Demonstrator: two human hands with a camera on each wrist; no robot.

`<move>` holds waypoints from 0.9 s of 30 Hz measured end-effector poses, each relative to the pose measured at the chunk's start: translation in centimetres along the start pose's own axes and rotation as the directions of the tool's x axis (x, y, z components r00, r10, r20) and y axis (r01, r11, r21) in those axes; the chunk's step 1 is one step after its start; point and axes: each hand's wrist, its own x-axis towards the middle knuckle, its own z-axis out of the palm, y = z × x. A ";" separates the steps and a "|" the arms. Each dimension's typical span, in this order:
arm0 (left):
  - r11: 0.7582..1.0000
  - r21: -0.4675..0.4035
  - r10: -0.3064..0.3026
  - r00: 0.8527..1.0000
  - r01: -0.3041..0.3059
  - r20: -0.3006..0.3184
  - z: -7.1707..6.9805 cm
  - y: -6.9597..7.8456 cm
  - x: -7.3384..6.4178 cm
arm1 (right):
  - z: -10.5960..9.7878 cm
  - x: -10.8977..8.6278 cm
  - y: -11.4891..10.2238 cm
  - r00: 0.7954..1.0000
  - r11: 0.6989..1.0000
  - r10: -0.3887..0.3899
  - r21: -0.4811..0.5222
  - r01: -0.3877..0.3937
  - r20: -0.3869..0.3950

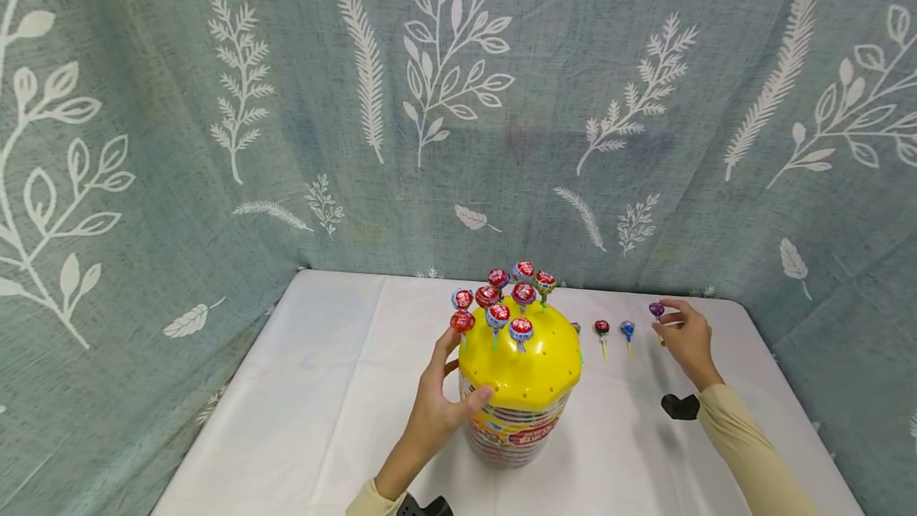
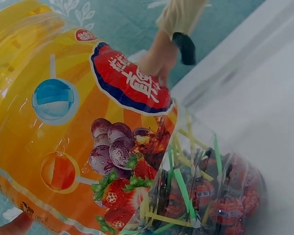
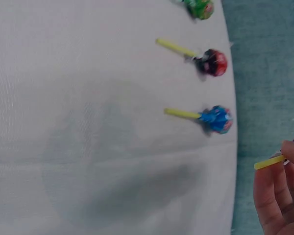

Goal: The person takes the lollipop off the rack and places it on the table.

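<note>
A clear candy jar (image 1: 512, 440) with a yellow lid (image 1: 537, 365) stands upright on the white table, and several wrapped lollipops (image 1: 520, 330) stick up from holes in the lid. My left hand (image 1: 444, 404) grips the jar's left side near the top, thumb over the lid's front edge. In the left wrist view more lollipops (image 2: 235, 200) with green and yellow sticks show through the jar's wall (image 2: 54, 142). At the right, my right hand (image 1: 685, 341) pinches a purple lollipop (image 1: 656, 309) just below its head, its yellow stick (image 3: 269, 162) pointing out past the fingers.
Between the jar and my right hand lie a dark red lollipop (image 1: 602, 328) and a blue lollipop (image 1: 627, 330). A green lollipop (image 3: 201, 8) lies farther along that row, mostly behind the jar in the head view. A patterned grey-green cloth (image 1: 430, 205) hangs behind the table.
</note>
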 end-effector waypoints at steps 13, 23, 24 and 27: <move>1.000 0.012 0.004 1.000 -0.004 0.005 -0.1 -0.1 0.0 | 1.5 0.3 2.6 0.989 0.994 0.072 -0.090 -0.060 0.126; 1.000 -0.005 0.009 1.000 -0.009 0.006 -0.1 0.1 0.0 | 2.4 0.4 3.6 0.973 0.976 0.160 -0.173 -0.130 0.169; 1.000 -0.004 0.008 1.000 -0.008 0.007 -0.1 0.1 0.0 | 2.3 0.4 3.5 0.973 0.975 0.160 -0.178 -0.129 0.169; 1.000 -0.002 0.013 1.000 -0.013 0.006 -0.1 0.0 0.0 | 2.2 0.3 2.9 0.977 0.974 0.142 -0.196 -0.110 0.156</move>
